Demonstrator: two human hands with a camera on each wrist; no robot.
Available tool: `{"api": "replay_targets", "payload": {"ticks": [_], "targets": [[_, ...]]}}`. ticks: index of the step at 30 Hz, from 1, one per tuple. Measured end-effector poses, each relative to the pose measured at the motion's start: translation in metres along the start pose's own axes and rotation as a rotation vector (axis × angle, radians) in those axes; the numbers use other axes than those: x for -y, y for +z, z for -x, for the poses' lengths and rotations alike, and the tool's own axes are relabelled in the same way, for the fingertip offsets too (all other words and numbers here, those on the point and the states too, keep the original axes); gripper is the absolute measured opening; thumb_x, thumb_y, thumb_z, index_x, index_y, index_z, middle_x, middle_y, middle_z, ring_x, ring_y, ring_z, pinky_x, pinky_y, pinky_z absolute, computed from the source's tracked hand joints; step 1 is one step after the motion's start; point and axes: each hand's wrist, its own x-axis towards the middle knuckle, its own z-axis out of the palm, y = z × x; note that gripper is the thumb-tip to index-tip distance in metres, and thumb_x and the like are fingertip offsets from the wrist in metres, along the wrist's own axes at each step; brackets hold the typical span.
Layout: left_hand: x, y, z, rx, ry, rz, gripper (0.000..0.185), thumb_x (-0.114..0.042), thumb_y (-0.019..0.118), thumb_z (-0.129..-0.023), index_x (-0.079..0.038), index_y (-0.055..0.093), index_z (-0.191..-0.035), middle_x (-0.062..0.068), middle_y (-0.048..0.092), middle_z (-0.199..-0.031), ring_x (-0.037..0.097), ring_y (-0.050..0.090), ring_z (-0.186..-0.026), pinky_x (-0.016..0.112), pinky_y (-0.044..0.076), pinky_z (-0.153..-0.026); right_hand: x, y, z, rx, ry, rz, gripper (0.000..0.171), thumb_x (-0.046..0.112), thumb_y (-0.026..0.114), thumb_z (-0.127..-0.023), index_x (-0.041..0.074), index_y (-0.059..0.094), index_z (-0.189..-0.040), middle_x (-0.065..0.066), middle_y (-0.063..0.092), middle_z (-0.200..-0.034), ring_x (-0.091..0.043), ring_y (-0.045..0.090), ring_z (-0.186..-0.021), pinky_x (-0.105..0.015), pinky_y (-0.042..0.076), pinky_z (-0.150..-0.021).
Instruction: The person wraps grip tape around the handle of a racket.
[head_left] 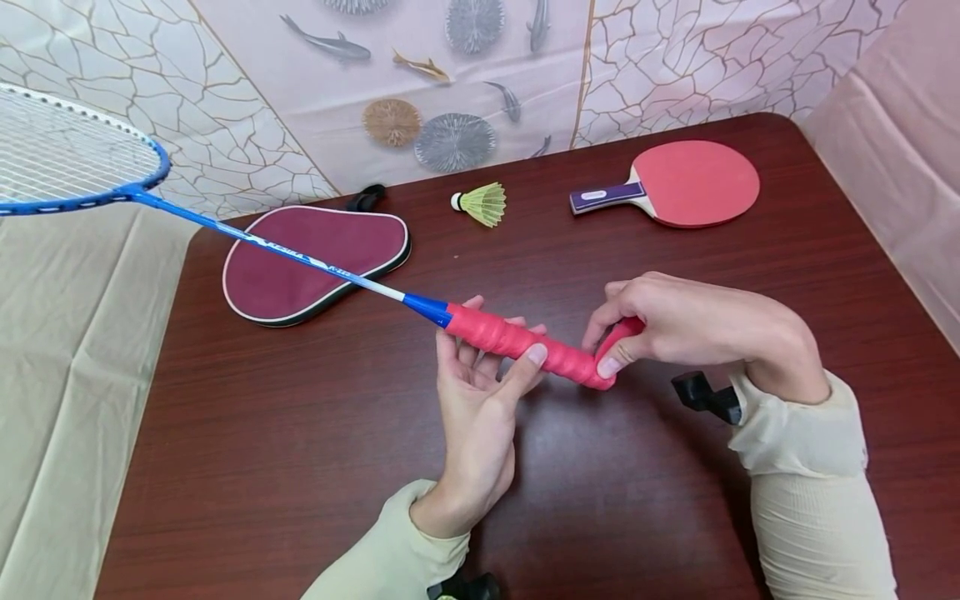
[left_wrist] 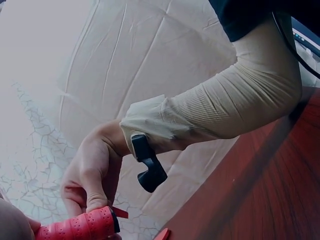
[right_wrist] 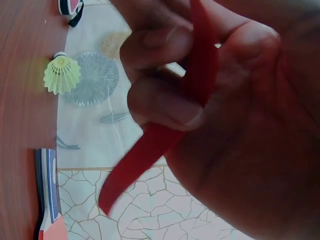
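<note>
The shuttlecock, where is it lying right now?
In the head view the yellow-green shuttlecock lies on the table at its far edge, between the maroon paddle case on the left and the red table tennis paddle on the right.

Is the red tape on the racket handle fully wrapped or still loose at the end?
Loose at the end. The right hand pinches a free strip of red tape at the butt of the wrapped handle, which the left hand holds.

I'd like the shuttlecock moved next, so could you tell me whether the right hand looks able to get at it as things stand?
Probably not yet: the right hand pinches the red grip tape at the racket handle. The shuttlecock itself lies uncovered on the table.
</note>
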Motion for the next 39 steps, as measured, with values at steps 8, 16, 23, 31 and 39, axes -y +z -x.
{"api": "replay_targets", "payload": {"ticks": [8, 16, 23, 31, 39], "targets": [[0.0006, 0.0034, 0.0042, -0.01, 0.004, 0.016, 0.058, 0.01, 0.07, -0.083, -0.008, 0.036, -0.128, 0.023, 0.057, -0.124, 0.042, 0.06, -0.112, 0.04, 0.056, -0.083, 0.0017, -0.0006, 0.0027, 0.01, -0.003, -0.019, 0.015, 0.035, 0.082, -0.079, 0.04, 0.07, -0.087, 0.008, 0.054, -0.081, -0.01, 0.05, -0.069, -0.025, 0.044, -0.061], [0.0051, 0.0058, 0.009, 0.014, -0.054, -0.014, 0.065, 0.012, 0.069, -0.082, -0.009, 0.03, -0.13, 0.021, 0.052, -0.12, 0.04, 0.06, -0.109, 0.04, 0.055, -0.085, 0.0019, 0.0017, 0.0036, 0.005, 0.068, -0.008, 0.021, 0.041, 0.086, -0.072, 0.035, 0.068, -0.08, 0.007, 0.056, -0.08, -0.012, 0.051, -0.071, -0.027, 0.045, -0.061], [0.0065, 0.0029, 0.007, 0.0, -0.14, 0.003, 0.063, 0.01, 0.073, -0.081, -0.011, 0.036, -0.127, 0.023, 0.057, -0.11, 0.04, 0.065, -0.099, 0.05, 0.057, -0.075, 0.0015, 0.0025, 0.0029, 0.013, 0.069, 0.024, 0.027, 0.048, 0.087, -0.066, 0.035, 0.065, -0.075, 0.009, 0.055, -0.079, -0.008, 0.053, -0.069, -0.025, 0.046, -0.061], [0.0046, 0.0008, 0.0048, 0.012, -0.112, 0.058, 0.06, 0.017, 0.069, -0.08, -0.009, 0.038, -0.125, 0.024, 0.058, -0.11, 0.043, 0.065, -0.103, 0.051, 0.055, -0.079, -0.0018, -0.0039, 0.0077, -0.01, -0.01, -0.022, 0.016, 0.037, 0.083, -0.077, 0.037, 0.069, -0.083, 0.013, 0.06, -0.083, -0.007, 0.054, -0.075, -0.024, 0.048, -0.066], [0.0027, -0.0033, 0.0009, 0.047, -0.097, 0.048, 0.059, 0.017, 0.069, -0.08, -0.005, 0.04, -0.127, 0.025, 0.057, -0.112, 0.045, 0.064, -0.104, 0.052, 0.055, -0.08, -0.0036, -0.0027, 0.0061, 0.021, -0.033, -0.031, 0.016, 0.028, 0.08, -0.082, 0.038, 0.071, -0.092, 0.019, 0.065, -0.084, -0.007, 0.054, -0.083, -0.025, 0.047, -0.079]]}}
